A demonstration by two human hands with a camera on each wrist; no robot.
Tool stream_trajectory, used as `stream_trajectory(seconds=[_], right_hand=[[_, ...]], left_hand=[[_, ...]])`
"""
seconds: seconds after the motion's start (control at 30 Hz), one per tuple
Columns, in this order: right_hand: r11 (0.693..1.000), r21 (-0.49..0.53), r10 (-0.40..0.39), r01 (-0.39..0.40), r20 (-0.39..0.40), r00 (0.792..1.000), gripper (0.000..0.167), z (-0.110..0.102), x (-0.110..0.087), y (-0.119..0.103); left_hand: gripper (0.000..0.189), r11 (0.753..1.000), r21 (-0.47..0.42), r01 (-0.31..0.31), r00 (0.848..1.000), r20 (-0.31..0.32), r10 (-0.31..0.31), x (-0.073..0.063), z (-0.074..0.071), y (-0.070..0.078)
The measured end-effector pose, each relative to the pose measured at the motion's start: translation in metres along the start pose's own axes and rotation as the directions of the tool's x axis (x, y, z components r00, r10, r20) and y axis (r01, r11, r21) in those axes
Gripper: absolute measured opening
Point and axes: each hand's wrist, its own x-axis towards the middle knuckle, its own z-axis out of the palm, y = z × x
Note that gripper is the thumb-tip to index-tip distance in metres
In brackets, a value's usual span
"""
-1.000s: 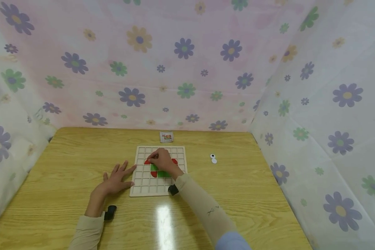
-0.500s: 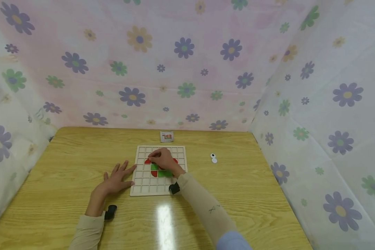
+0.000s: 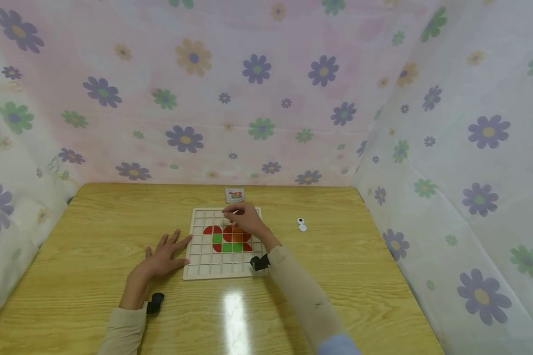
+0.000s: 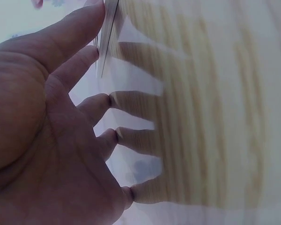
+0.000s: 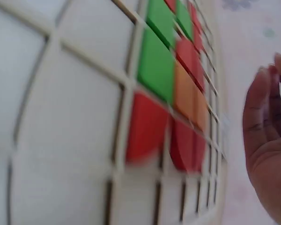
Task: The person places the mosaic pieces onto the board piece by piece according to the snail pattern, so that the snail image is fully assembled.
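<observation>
A square wooden grid board (image 3: 200, 269) lies on the table, with red, green and orange tiles set in its middle cells. Two green tiles (image 3: 232, 247) sit along the bottom of the pattern, and an orange tile (image 3: 237, 235) is among the red ones. Above the board's upper part hovers my right hand (image 3: 247, 219), thumb and fingers loosely bent; I see nothing held between them, also in the right wrist view. My left hand (image 3: 162, 259) rests spread on the table, its thumb and index fingertip touching the board's left edge.
Behind the board lies a small picture card (image 3: 235, 195). Two round white pieces (image 3: 301, 224), one with a black dot, are on the table (image 3: 337, 276) to the right. A flowered curtain (image 3: 231, 108) encloses the back and sides.
My right hand has lifted off the red tile at the pattern's upper left and shifted right and away, uncovering the middle tiles. The left hand stays put.
</observation>
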Motion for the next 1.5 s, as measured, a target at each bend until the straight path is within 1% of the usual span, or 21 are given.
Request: stream_trajectory(seconds=[0.1, 0.23, 0.37, 0.47, 0.5, 0.57, 0.63, 0.7, 0.77, 0.83, 0.9, 0.97, 1.03, 1.1, 1.27, 1.5], right_hand=[[0.998, -0.062, 0.009, -0.011, -0.031, 0.999, 0.025, -0.014, -0.008, 0.000], [0.991, -0.129, 0.036, -0.046, -0.079, 0.996, 0.022, -0.034, -0.023, 0.006], [0.985, -0.140, 0.082, -0.102, -0.139, 0.987, 0.022, -0.057, -0.042, 0.014], [0.982, -0.121, 0.123, -0.148, -0.190, 0.974, 0.023, -0.073, -0.058, 0.020], [0.981, -0.119, 0.126, -0.154, -0.212, 0.969, 0.023, -0.079, -0.063, 0.023], [0.982, -0.105, 0.125, -0.158, -0.266, 0.956, 0.024, -0.089, -0.074, 0.027], [0.983, -0.103, 0.110, -0.153, -0.336, 0.935, 0.024, -0.098, -0.083, 0.033], [0.981, -0.111, 0.102, -0.160, -0.411, 0.906, 0.023, -0.107, -0.091, 0.040], [0.975, -0.121, 0.108, -0.187, -0.474, 0.874, 0.025, -0.114, -0.096, 0.046], [0.961, -0.140, 0.136, -0.240, -0.515, 0.846, 0.028, -0.121, -0.100, 0.050], [0.935, -0.167, 0.180, -0.312, -0.536, 0.825, 0.034, -0.127, -0.104, 0.053], [0.905, -0.198, 0.218, -0.376, -0.544, 0.811, 0.037, -0.132, -0.107, 0.054], [0.881, -0.214, 0.251, -0.421, -0.542, 0.802, 0.038, -0.135, -0.108, 0.055], [0.869, -0.217, 0.271, -0.445, -0.543, 0.794, 0.038, -0.138, -0.108, 0.056], [0.861, -0.205, 0.294, -0.466, -0.547, 0.784, 0.038, -0.140, -0.105, 0.058], [0.870, -0.217, 0.275, -0.443, -0.533, 0.801, 0.035, -0.141, -0.103, 0.063]], left_hand=[[0.073, 1.000, -0.006, -0.003, 1.000, -0.003, 0.003, -0.001, -0.002, -0.001], [0.072, 1.000, -0.003, -0.008, 1.000, -0.006, 0.008, -0.001, -0.002, -0.002], [0.072, 1.000, -0.006, -0.014, 1.000, -0.004, 0.014, -0.001, 0.000, -0.003], [0.072, 1.000, -0.005, -0.016, 1.000, -0.010, 0.016, 0.000, 0.002, -0.003], [0.072, 1.000, -0.003, -0.016, 1.000, -0.013, 0.016, 0.000, 0.002, -0.003], [0.072, 1.000, -0.002, -0.017, 1.000, -0.018, 0.017, 0.000, 0.002, -0.003], [0.072, 1.000, -0.001, -0.016, 1.000, -0.020, 0.016, 0.000, 0.003, -0.003], [0.072, 1.000, 0.003, -0.013, 1.000, -0.021, 0.013, 0.000, 0.003, -0.003], [0.072, 1.000, 0.006, -0.012, 1.000, -0.021, 0.013, -0.001, 0.004, -0.002], [0.072, 1.000, 0.010, -0.013, 1.000, -0.022, 0.013, -0.002, 0.004, -0.002], [0.072, 1.000, 0.009, -0.020, 1.000, -0.021, 0.020, -0.002, 0.004, -0.003], [0.072, 1.000, 0.004, -0.028, 0.999, -0.020, 0.028, -0.001, 0.004, -0.003], [0.073, 0.999, 0.001, -0.034, 0.999, -0.019, 0.034, -0.001, 0.003, -0.004], [0.073, 0.999, -0.006, -0.036, 0.999, -0.019, 0.036, 0.000, 0.003, -0.004], [0.072, 0.999, -0.017, -0.034, 0.999, -0.021, 0.033, -0.001, 0.003, -0.004], [0.072, 0.999, -0.014, -0.038, 0.999, -0.023, 0.037, 0.000, 0.003, -0.006]])
